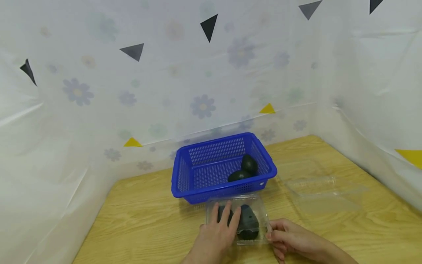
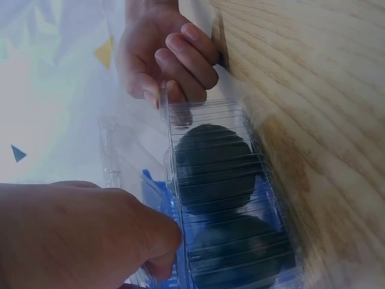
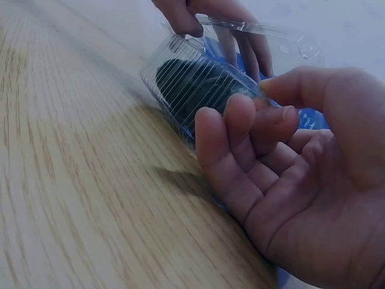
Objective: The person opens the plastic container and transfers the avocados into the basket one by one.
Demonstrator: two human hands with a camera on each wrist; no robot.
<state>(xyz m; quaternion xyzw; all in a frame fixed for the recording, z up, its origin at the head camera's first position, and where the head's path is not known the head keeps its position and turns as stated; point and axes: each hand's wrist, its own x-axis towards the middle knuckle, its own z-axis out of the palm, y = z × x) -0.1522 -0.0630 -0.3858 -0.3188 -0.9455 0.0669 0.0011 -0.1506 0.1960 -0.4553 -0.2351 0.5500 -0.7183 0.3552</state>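
Observation:
A clear plastic clamshell box (image 1: 262,214) with two dark green avocados (image 1: 248,223) inside lies on the table in front of the basket. My left hand (image 1: 214,234) rests on its lid, fingers spread and fairly straight, over the left avocado. At the box's right edge, my right hand (image 1: 291,236) pinches the rim between thumb and index finger. The right wrist view shows this pinch close up, with the other fingers (image 3: 213,144) loosely curled beside the ribbed side wall. In the left wrist view both avocados (image 2: 213,168) show through that wall.
Behind the box stands a blue plastic basket (image 1: 211,194) holding two more avocados (image 1: 249,164) at its right end. Another clear plastic container (image 1: 326,196) lies to the right on the wooden table (image 1: 141,212). White sheeting (image 1: 158,91) encloses the table's back and sides.

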